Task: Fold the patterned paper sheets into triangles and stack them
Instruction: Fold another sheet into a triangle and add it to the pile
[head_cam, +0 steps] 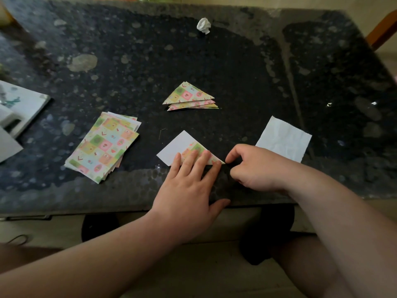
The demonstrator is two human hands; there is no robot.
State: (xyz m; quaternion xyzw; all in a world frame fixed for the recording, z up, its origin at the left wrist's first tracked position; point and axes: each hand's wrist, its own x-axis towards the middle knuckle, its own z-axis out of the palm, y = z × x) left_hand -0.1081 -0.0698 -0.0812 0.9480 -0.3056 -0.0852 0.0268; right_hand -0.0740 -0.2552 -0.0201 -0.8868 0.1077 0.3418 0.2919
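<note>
A patterned sheet (182, 146) lies white side up near the table's front edge, with one corner folded over so that its coloured pattern shows. My left hand (191, 181) presses flat fingers on that folded flap. My right hand (255, 166) has curled fingers and touches the flap's right tip with finger and thumb. A pile of unfolded patterned sheets (103, 147) lies to the left. A stack of folded triangles (190, 96) sits further back in the middle.
The dark speckled stone table (236, 72) has a white square of paper (283, 138) to the right of my hands, a crumpled white ball (203, 25) at the back, and white items (15, 108) at the left edge.
</note>
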